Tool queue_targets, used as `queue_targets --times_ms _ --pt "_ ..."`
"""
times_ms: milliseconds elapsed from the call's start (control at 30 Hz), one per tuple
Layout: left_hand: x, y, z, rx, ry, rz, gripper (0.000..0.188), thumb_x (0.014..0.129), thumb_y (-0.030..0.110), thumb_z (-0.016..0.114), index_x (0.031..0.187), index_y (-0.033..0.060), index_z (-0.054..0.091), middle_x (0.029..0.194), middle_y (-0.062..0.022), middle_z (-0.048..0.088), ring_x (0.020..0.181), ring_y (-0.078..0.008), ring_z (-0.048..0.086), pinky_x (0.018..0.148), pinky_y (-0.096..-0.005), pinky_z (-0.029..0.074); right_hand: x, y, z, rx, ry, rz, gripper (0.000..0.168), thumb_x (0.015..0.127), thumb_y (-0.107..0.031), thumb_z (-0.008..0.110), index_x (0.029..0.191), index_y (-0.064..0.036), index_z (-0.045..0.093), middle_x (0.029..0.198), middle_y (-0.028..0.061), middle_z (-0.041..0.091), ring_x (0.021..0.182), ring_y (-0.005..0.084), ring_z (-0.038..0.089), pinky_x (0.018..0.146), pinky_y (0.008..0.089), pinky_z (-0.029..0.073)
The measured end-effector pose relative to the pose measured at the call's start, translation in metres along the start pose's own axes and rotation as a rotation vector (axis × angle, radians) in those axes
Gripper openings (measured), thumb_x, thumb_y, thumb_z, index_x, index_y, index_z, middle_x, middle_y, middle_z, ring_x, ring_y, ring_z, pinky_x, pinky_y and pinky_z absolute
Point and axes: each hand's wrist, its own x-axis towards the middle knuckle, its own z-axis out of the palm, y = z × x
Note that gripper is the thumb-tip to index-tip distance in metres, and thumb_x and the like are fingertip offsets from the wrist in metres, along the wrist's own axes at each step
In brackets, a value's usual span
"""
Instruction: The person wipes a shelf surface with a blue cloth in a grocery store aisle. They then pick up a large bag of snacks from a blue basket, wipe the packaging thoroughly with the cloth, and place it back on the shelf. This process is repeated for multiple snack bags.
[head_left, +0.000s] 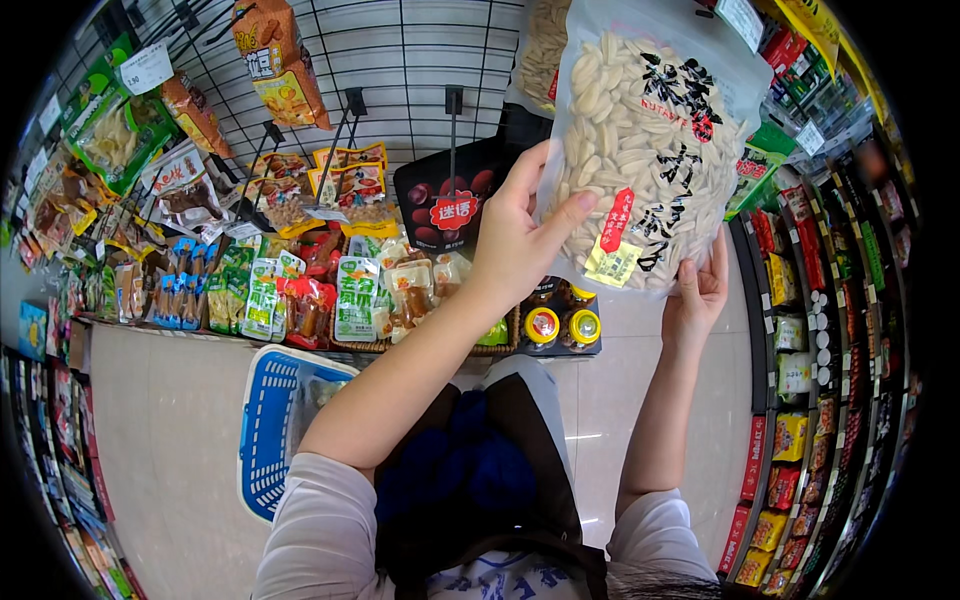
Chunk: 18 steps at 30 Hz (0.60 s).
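Observation:
A large clear plastic bag of pale, unshelled seeds (622, 157) is held up in front of a wire display rack. My left hand (529, 217) grips its left edge, the thumb lying on the front and the fingers behind. At the lower right corner, my right hand (697, 289) pinches the bag between thumb and fingers. The bag bears black and red writing and a yellow sticker. Another bag of similar seeds (541, 56) hangs partly hidden behind it. A black snack pouch with a red emblem (450, 206) is near my left hand.
Hooks on the wire rack (375, 45) carry snack packets. Below stand a wicker basket of small packs (356, 346) and yellow-lidded jars (583, 328). A blue shopping basket (259, 420) is at my left, holding a partly hidden clear package. Stocked shelves (795, 435) curve along the right.

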Motion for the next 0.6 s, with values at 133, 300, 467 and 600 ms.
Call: queue_targets --times_ms 133,300,467,600 --pt "0.007 -0.006 -0.002 0.089 0.003 0.036 0.046 0.076 0.008 0.056 0.113 -0.0051 0.034 0.099 -0.0113 0.053 0.088 -0.0125 0.051 0.076 -0.0235 0.041 0.006 0.003 0.003 -0.023 0.021 0.001 0.058 0.073 0.006 0.052 0.123 0.005 0.022 0.116 0.0168 0.042 0.103 0.0196 0.045 0.087 0.0293 0.035" --pt "0.047 -0.03 -0.019 0.124 0.028 0.059 0.045 0.073 0.014 0.059 0.108 -0.0051 0.039 0.097 -0.0139 0.054 0.087 -0.0145 0.052 0.076 -0.0255 0.04 0.038 0.03 0.016 -0.049 0.01 0.055 0.056 0.072 0.005 0.054 0.121 0.003 0.026 0.112 0.0147 0.045 0.1 0.0181 0.047 0.083 0.0272 0.038" --pt "0.073 -0.052 -0.037 0.271 0.025 0.027 0.044 0.073 0.018 0.059 0.106 -0.0035 0.041 0.096 -0.0167 0.054 0.086 -0.02 0.054 0.075 -0.0275 0.041 0.061 0.07 0.019 -0.122 -0.033 0.068 0.054 0.071 0.001 0.058 0.118 0.001 0.03 0.11 0.0131 0.047 0.097 0.0182 0.048 0.081 0.026 0.039" --pt "0.074 -0.073 -0.048 0.447 0.043 0.065 0.048 0.073 0.023 0.058 0.11 -0.0019 0.038 0.1 -0.0209 0.051 0.095 -0.0267 0.05 0.08 -0.0313 0.038 0.067 0.105 0.001 -0.317 0.135 -0.04 0.054 0.069 -0.001 0.062 0.115 0.0 0.033 0.109 0.0127 0.044 0.102 0.0195 0.043 0.086 0.0292 0.034"
